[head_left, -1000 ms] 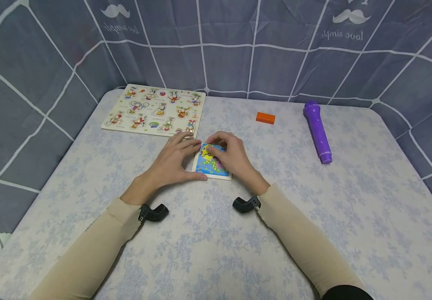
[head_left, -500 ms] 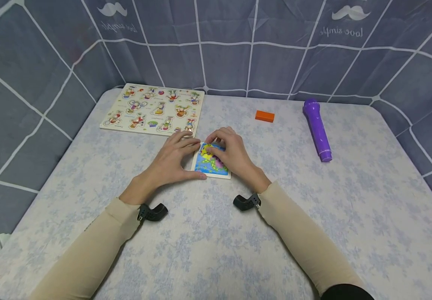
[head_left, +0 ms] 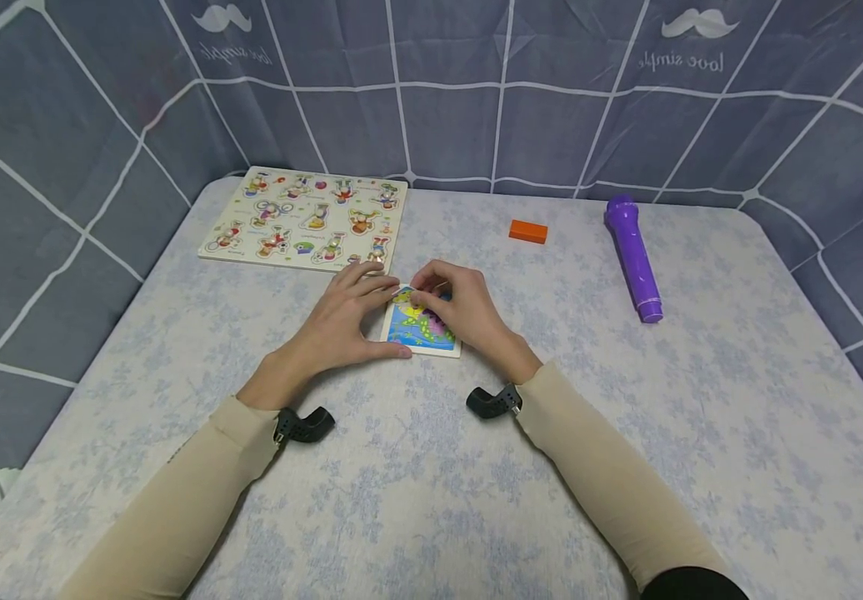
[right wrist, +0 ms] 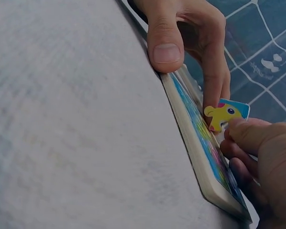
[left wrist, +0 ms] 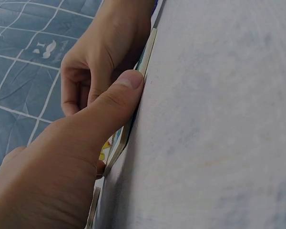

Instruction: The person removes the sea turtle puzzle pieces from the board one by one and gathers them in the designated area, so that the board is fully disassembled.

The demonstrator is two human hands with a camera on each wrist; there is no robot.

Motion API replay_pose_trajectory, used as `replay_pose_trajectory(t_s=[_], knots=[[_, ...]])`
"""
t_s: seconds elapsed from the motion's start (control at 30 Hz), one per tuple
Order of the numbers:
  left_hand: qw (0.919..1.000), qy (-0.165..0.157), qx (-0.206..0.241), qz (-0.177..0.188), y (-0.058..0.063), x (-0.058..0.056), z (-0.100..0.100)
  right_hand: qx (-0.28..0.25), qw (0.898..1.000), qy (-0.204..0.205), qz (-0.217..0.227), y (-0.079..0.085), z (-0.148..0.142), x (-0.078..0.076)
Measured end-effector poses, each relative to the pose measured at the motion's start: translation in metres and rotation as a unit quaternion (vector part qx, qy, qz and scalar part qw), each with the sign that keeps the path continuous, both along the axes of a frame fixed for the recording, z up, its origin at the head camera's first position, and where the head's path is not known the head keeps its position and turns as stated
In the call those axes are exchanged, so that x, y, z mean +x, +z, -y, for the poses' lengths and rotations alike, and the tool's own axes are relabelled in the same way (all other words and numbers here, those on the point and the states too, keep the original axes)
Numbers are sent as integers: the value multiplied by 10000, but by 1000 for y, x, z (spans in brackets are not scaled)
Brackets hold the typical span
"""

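A small square jigsaw puzzle (head_left: pixel 422 332) with a blue, yellow and green cartoon picture and a pale frame lies flat on the table. My left hand (head_left: pixel 337 321) holds it from the left side, thumb at the near edge and fingers at the far left corner. My right hand (head_left: pixel 465 307) is over the puzzle's far part. Between thumb and fingers it pinches a puzzle piece (right wrist: pixel 227 113), yellow with a printed eye and a blue corner. In the right wrist view that piece stands tilted up from the picture. The right hand covers the puzzle's upper right part.
A larger wooden picture board (head_left: pixel 311 218) lies behind the left hand. An orange block (head_left: pixel 528 232) sits beyond the right hand. Farther right lies a purple toy microphone (head_left: pixel 634 260). A grey grid-patterned curtain (head_left: pixel 446 133) hangs along the table's back and sides.
The yellow puzzle piece under the right fingers has tilted and shifted slightly toward the far left corner. The left hand and the puzzle keep their place.
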State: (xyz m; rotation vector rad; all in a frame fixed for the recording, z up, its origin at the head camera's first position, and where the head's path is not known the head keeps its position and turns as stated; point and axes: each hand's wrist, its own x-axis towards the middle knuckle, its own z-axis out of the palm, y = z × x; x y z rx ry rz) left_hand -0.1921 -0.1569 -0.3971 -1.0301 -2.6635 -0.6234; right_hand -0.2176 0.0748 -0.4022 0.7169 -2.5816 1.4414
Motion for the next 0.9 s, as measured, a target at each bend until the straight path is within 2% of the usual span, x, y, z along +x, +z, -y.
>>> replay_pose_trajectory(t_s=[0.2,0.3,0.4,0.6,0.77,0.9], knots=[[10000,3,-24,-23,1,0,-1,-672,9973,-100,275,3,-8,-3],[10000,12,-29,-40,1,0,-1,-957,9942,-334,347,10,-19,-5],[10000,8,0,-48,1,0,-1,-1017,9916,-682,429,18,-35,-7],[10000,58,35,-39,-1,0,2,-505,9896,-1245,520,22,-71,-10],[9999,15,72,-98,-1,-1,1,246,9850,-1702,112,11,-87,-12],[9999,-41,72,-142,-2,-2,-1,486,9821,-1815,-104,5,-93,-12]])
